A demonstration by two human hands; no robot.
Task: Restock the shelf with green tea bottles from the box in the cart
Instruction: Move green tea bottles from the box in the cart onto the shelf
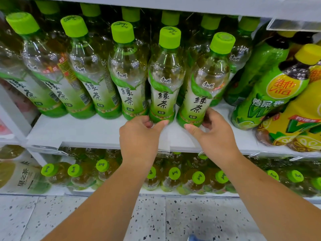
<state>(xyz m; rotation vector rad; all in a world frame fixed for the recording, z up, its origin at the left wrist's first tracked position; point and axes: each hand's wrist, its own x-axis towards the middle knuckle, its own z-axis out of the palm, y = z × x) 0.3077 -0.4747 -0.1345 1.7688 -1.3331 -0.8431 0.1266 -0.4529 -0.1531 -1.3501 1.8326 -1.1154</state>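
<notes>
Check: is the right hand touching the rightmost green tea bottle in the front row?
Touching. In the head view the right hand wraps thumb and fingers round the base of that bottle, with no gap.

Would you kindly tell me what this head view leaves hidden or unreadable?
Cart and box: outside the head view.
Bases of the left-gripped bottle and right-gripped bottle: partly covered by the left hand and right hand.
Rear bottles: screened by the front row, uncountable.
Yellow bottle: cut by the right edge.
Label fine print: too small.
</notes>
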